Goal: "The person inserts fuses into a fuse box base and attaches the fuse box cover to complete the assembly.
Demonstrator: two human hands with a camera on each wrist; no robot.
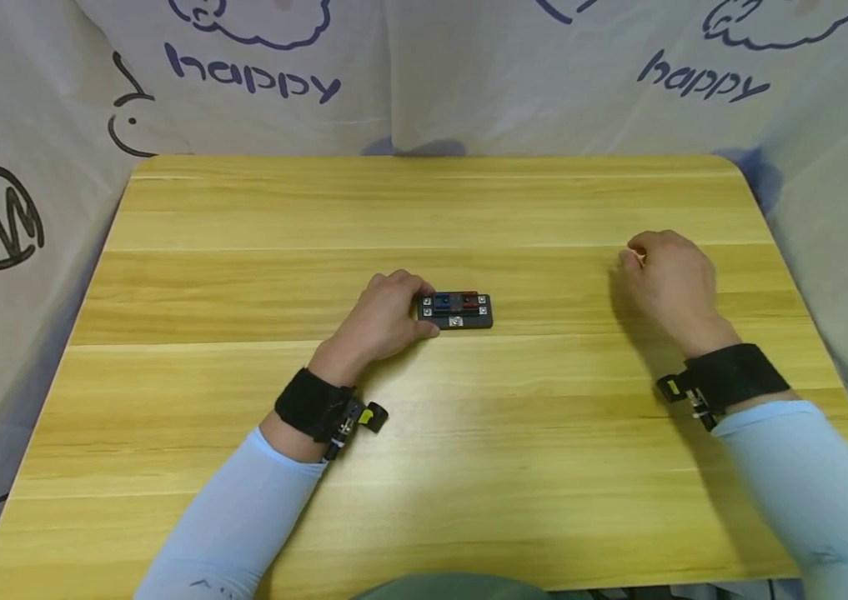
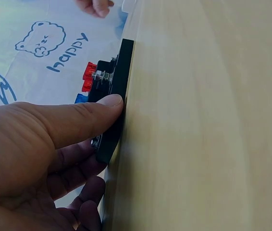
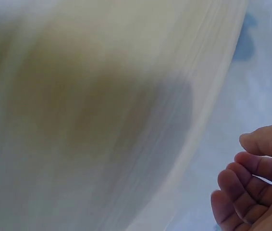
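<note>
A small black fuse block (image 1: 456, 321) lies on the wooden table, slightly right of the middle. It carries blue and red blade fuses (image 2: 89, 70) and has metal screw terminals at both ends and on its near side. My left hand (image 1: 386, 317) grips its left end, thumb on the near edge and fingers round the far side. In the left wrist view the thumb presses the block's black base (image 2: 122, 72). Off to the right, my right hand (image 1: 671, 279) is held above the table, fingers loosely curled; nothing shows between them in the right wrist view.
The light wooden table (image 1: 424, 467) has rounded far corners. A pale cloth (image 1: 514, 75) with drawings and the word "happy" hangs behind it and at both sides. Part of something dark green (image 1: 461, 586) shows at the near edge.
</note>
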